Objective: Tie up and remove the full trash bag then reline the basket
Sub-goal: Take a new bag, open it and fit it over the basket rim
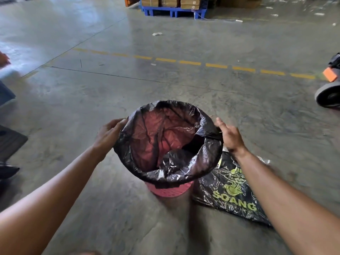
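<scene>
We had the pink basket (pixel 170 190) standing upright on the concrete floor (pixel 165 85), and it served as our landmark for everything else. A thin black liner bag (pixel 165 144) sat inside it, its mouth folded out and down over the rim all the way round, so that only the lower pink lattice wall showed beneath the plastic on our near side. The pink of the basket glowed through the film inside, and the liner lay crumpled and loose toward the near inner wall. Our left hand (pixel 108 134) was at the basket's left rim, fingers curled onto the folded-over plastic, its grip closed lightly on the liner edge there. Our right hand (pixel 230 137) was at the basket's right rim, thumb touching the plastic and the fingers spread, a loose and fairly wide grip; we could not tell whether it truly pinched the film. Just to the right of the basket, partly under our right forearm, a black printed bag (pixel 233 192) with yellow-green lettering lay flat on the floor, touching or nearly touching the basket's base. Far beyond the basket ran a dashed yellow line (pixel 189 62), and farther still stood a blue pallet (pixel 173 11) stacked with cartons.
</scene>
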Tool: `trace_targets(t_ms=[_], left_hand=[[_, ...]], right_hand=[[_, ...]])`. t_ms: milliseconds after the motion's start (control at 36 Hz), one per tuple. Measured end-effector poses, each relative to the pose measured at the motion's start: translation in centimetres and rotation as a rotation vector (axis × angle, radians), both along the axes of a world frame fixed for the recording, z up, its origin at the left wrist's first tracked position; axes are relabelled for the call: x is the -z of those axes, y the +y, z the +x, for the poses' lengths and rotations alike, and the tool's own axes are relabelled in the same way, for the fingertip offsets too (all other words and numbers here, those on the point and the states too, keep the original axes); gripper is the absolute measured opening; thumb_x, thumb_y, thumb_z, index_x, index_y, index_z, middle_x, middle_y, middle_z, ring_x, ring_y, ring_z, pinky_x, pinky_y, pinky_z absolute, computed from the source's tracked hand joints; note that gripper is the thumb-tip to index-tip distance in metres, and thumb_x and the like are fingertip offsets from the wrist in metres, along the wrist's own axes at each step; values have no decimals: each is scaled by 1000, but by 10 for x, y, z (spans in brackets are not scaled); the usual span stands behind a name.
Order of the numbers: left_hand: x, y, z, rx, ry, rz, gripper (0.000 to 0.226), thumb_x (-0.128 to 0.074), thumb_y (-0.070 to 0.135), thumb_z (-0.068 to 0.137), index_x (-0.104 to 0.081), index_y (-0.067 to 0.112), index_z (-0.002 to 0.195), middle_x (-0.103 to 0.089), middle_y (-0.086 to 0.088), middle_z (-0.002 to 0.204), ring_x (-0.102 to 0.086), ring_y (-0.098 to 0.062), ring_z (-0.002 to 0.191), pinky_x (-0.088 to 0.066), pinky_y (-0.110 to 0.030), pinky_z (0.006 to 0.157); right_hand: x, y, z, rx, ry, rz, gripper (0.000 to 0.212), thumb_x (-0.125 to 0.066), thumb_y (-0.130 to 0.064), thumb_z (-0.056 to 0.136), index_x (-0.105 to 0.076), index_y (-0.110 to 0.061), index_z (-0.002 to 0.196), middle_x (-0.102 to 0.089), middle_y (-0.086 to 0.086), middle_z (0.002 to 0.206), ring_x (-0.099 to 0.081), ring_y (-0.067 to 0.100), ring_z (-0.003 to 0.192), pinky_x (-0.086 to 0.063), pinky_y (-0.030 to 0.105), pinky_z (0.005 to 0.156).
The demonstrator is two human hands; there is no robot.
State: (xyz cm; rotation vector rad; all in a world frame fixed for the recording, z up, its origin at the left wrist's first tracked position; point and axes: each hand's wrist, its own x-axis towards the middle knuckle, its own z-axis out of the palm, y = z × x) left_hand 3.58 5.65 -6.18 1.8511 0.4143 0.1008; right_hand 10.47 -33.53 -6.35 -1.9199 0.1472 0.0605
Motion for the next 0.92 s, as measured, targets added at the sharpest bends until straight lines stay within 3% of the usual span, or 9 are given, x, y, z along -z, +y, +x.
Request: trace_targets(t_ms=[83,139,194,306,417,583,667,778,917], left_hand=[[9,-9,-20,79,-39,-57,69,-71,64,74,-60,33,135,-69,7,128,-66,-8,116,-51,-38,105],[17,-19,-29,84,-48,-69,75,-76,56,77,-48,36,144,-64,12,134,-63,-5,120,-48,-32,105],[22,-33,-36,38,-68,-96,80,-79,51,76,-43,39,146,-62,17,134,-60,0,120,-46,-28,102],[22,-48,-32,-89,-105,-235,64,-75,40,80,-52,23,137,-68,5,125,-69,-8,109,-55,-35,97],[14,-55,-25,-63,-96,-365,54,-70,39,81,-59,15,129,-73,-4,120,-72,-18,108,-56,-35,92],[28,-52,-23,-99,-28,-325,41,-60,47,85,-63,25,119,-71,-6,121,-65,-24,118,-48,-45,107],[25,-53,-24,-86,-49,-278,33,-52,33,99,-56,22,129,-67,-2,123,-60,-24,125,-46,-39,107],[16,-55,-26,-29,-95,-232,51,-44,20,106,-32,26,155,-44,4,150,-46,-11,134,-38,-22,108],[15,-57,-17,-6,-127,-180,50,-43,12,105,-38,27,153,-49,3,147,-47,-11,133,-42,-3,93]], right_hand=[[3,-1,-15,-73,36,47,66,-66,-72,75,-77,-18,110,-78,-2,112,-72,15,108,-51,44,106],[1,7,-26,-94,21,11,48,-70,-59,82,-71,-25,116,-75,-13,108,-71,9,101,-54,34,98],[3,17,-35,-67,5,-59,53,-71,-45,89,-57,-27,136,-68,-12,120,-66,12,111,-46,24,94],[9,31,-44,46,19,-92,65,-64,-40,93,-40,-25,151,-57,5,146,-56,29,131,-43,36,108],[8,31,-50,103,31,-62,59,-61,-36,94,-42,-23,149,-60,3,141,-59,27,126,-44,36,104],[9,23,-64,83,53,18,40,-51,-23,103,-50,-17,142,-62,5,128,-57,25,115,-35,27,92],[6,23,-65,83,81,-4,37,-50,-22,103,-52,-13,140,-64,8,126,-58,27,114,-35,27,89],[1,22,-66,53,126,-32,38,-49,-24,103,-49,-16,140,-60,3,121,-54,22,107,-35,30,89],[2,19,-67,53,142,-54,34,-49,-24,103,-49,-18,136,-62,3,115,-59,29,107,-39,34,89]])
